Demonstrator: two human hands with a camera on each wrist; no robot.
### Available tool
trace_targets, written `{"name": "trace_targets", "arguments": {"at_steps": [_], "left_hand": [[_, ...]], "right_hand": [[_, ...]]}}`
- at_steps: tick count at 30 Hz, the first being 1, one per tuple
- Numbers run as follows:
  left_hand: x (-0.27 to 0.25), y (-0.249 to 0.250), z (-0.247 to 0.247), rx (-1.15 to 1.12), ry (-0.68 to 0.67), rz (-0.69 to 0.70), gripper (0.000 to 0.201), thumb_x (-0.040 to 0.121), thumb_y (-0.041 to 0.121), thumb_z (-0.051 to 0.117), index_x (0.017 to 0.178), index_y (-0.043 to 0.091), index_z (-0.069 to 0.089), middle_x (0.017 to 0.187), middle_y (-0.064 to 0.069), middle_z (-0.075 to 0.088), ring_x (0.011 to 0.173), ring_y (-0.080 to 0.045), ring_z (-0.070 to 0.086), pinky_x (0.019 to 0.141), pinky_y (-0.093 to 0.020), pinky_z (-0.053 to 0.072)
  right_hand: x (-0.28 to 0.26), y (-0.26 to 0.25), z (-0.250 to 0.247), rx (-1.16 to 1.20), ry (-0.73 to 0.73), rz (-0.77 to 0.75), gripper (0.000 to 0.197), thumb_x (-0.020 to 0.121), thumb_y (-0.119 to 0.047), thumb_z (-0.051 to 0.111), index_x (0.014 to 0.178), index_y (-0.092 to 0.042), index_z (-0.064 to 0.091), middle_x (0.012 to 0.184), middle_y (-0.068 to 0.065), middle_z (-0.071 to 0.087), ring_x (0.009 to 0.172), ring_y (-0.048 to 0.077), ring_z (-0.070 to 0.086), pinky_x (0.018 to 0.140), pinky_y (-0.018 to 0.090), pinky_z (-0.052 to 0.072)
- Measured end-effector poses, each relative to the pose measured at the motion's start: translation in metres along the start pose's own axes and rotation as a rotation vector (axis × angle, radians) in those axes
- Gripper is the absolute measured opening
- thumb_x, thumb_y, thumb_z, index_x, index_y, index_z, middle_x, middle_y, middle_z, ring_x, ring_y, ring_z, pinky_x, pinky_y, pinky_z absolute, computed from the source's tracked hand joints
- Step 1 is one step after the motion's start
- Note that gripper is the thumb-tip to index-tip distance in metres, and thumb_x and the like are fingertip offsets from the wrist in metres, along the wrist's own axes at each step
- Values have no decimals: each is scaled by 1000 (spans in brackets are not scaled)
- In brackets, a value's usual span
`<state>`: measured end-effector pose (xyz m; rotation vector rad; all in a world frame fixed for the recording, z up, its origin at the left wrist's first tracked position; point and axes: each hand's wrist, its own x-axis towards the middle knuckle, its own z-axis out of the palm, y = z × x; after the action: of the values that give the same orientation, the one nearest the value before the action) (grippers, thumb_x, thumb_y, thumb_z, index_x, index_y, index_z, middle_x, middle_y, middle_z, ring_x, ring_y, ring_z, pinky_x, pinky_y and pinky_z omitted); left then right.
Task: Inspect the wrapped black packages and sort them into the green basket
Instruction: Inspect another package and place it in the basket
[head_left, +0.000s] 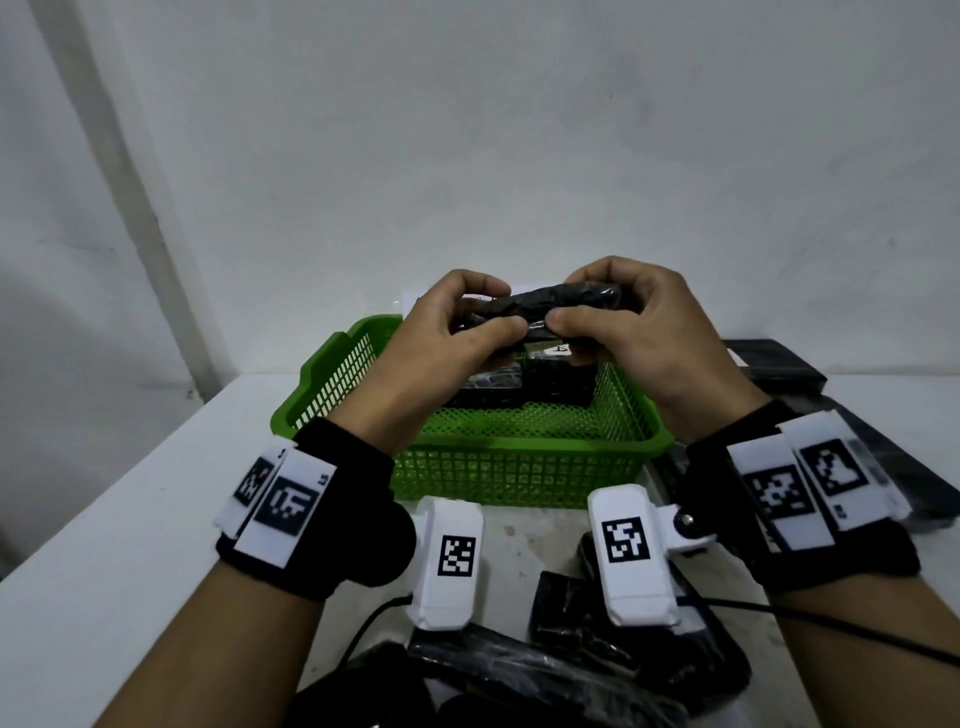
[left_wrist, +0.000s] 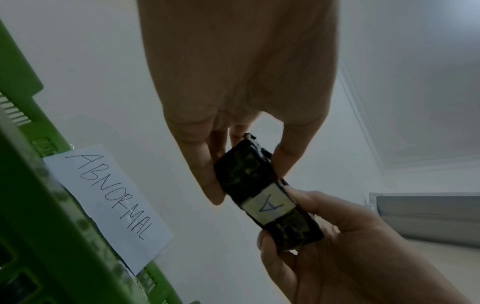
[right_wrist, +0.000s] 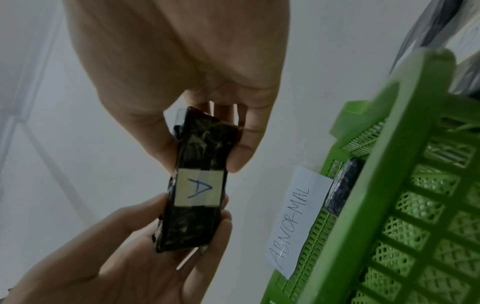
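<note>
On a white bench (head_left: 156, 493) against a pale wall, one wrapped black package (head_left: 550, 304) labelled "A" is pinched at its two ends by the left hand (head_left: 447, 332) and right hand (head_left: 639, 322) above one green basket (head_left: 519, 457), where at least two packages (head_left: 519, 387) are seen, a paper tag (left_wrist: 109, 203) reading "ABNORMAL" fixed to its far wall.

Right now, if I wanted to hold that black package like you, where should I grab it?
Probably by its two short ends, one hand from each side. The black package is long and narrow, held level above the green basket; the left hand and right hand pinch the ends with fingers on the narrow edges, leaving the white label marked A uncovered.
</note>
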<state>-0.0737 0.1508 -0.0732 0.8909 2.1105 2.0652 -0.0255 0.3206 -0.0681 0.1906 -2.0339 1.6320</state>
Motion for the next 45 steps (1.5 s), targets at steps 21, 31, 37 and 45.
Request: {"name": "trace_targets", "arguments": {"at_steps": [21, 31, 37, 45], "left_hand": [[3, -4, -1, 129, 31, 137, 19, 89, 4, 70, 107, 2, 62, 89, -6, 68, 76, -15, 68, 63, -25, 56], [3, -7, -5, 211, 19, 210, 23, 81, 15, 68, 102, 19, 60, 100, -3, 67, 99, -19, 65, 84, -31, 54], [1, -4, -3, 10, -2, 140, 11, 89, 17, 65, 98, 15, 59, 99, -8, 66, 93, -20, 69, 88, -42, 59], [1, -4, -7, 73, 29, 60, 25, 90, 23, 70, 111, 18, 59, 115, -8, 67, 100, -28, 69, 89, -41, 58]], "right_hand": [[-1, -3, -1, 77, 43, 48, 28, 74, 6, 77, 86, -16, 65, 75, 0, 71, 71, 16, 71, 59, 29, 58], [-2, 1, 3, 142, -60, 154, 10, 90, -22, 72, 95, -17, 65, 90, 1, 70, 79, 16, 72, 58, 28, 59], [-3, 0, 2, 17, 27, -71, 15, 85, -8, 77, 94, -16, 67, 92, 5, 71, 79, 13, 72, 63, 27, 60], [-3, 4, 0, -104, 23, -111, 33, 79, -12, 83, 106, -20, 67, 110, -2, 70, 108, 12, 67, 93, 42, 58]]}}
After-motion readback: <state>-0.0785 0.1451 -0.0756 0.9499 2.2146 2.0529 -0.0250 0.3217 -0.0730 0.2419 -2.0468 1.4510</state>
